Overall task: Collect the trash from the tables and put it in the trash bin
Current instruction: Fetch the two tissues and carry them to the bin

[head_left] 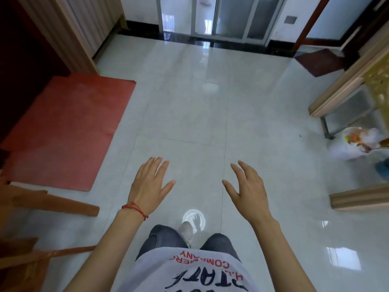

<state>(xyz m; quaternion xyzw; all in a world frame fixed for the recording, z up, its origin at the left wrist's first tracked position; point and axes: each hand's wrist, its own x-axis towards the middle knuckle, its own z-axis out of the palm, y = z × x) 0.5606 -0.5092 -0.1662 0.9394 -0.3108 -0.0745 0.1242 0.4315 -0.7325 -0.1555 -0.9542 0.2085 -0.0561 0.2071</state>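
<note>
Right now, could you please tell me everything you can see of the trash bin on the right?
The trash bin stands on the glossy tiled floor at the right edge of the view, beside a metal table leg. It is lined with a thin white plastic bag whose edges spill over the rim. It is open at the top and holds trash in orange, yellow and white; the picture is too blurred to tell the pieces. Neither hand touches it.

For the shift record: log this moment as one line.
left hand: open, empty | right hand: open, empty | trash bin: right, white-lined, holds trash | stage: over floor
</note>
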